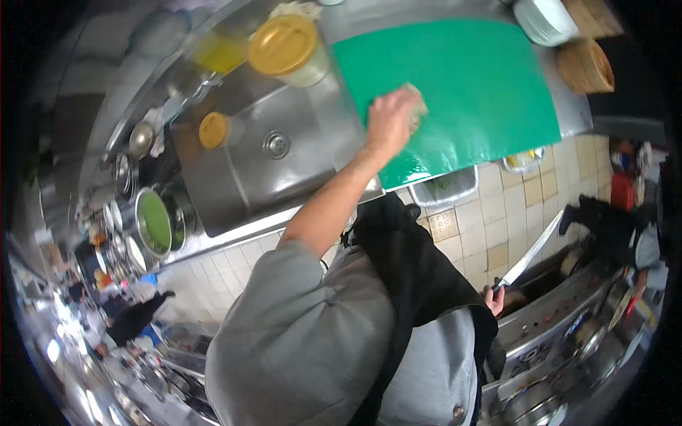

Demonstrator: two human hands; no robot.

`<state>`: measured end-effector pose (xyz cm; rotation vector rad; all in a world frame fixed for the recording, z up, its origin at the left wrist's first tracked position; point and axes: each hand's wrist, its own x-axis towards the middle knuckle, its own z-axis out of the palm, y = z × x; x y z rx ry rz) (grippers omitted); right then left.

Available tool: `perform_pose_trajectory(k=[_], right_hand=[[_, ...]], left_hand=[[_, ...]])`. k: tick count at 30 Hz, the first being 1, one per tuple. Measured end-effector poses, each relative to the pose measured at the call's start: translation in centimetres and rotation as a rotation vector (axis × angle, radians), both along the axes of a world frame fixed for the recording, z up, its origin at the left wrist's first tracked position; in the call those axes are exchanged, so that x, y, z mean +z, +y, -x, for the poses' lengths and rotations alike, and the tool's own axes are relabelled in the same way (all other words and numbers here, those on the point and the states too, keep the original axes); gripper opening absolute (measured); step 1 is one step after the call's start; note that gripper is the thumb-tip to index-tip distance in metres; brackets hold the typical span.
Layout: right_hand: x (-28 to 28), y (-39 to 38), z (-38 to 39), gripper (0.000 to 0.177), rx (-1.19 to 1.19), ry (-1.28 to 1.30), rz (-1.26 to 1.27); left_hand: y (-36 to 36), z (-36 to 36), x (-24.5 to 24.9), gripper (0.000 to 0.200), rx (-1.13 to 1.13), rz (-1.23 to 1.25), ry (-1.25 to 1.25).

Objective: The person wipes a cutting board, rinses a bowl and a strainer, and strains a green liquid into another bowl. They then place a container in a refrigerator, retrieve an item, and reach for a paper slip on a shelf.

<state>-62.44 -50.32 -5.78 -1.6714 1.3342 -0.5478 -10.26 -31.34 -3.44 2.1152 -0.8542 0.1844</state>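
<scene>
My left hand (389,122) is closed around a bunched pale cloth (416,110), which presses on the large green cutting board (462,92). The board's surface looks wet and shiny along its near edge. Out to my right side, my right hand (495,301) grips a large kitchen knife (530,257) by its dark handle. Its long blade points up and away from me, apart from the board. Part of the right hand and the whole right forearm are hidden behind my apron and body.
Left of the board is a steel sink (249,170) with a yellow-lidded tub (284,46) and a smaller tub (213,130). White plates (545,21) and a wooden container (586,66) stand at the right. A plastic bin (445,187) sits below the board. Other people (138,316) are nearby.
</scene>
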Motion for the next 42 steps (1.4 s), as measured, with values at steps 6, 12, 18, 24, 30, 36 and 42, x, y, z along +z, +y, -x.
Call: perform_pose_trajectory(k=[6, 12, 18, 24, 30, 36, 42], right_hand=[[-2.5, -1.9, -1.8, 0.043, 0.032, -0.082, -0.204], [4.8, -0.4, -9.8, 0.037, 0.176, 0.023, -0.259], [1.3, -2.3, -11.7, 0.037, 0.235, -0.059, -0.201], [4.0, -1.8, -18.5, 0.039, 0.429, -0.054, -0.192], [2.2, -6.1, -25.0, 0.039, 0.903, 0.030, 0.099], [1.4, -8.3, -34.8, 0.042, 1.088, -0.059, 0.310], [3.8, -8.0, -43.8, 0.048, 1.215, 0.176, 0.671]], left_hand=[[5.9, 1.8, 0.3, 0.053, -0.056, 0.177, 0.260], [9.6, -3.7, -3.2, 0.051, 0.474, -0.051, 0.173], [15.1, 10.0, -3.2, 0.046, 0.190, -0.386, 0.226], [27.9, 18.3, -1.6, 0.033, 0.420, -0.762, 0.316], [43.1, 18.2, 3.2, 0.030, 1.136, -0.243, 0.358], [48.5, 17.7, -0.8, 0.040, 1.188, -0.692, 0.395], [35.2, 13.2, 2.8, 0.039, 0.631, -0.162, 0.773]])
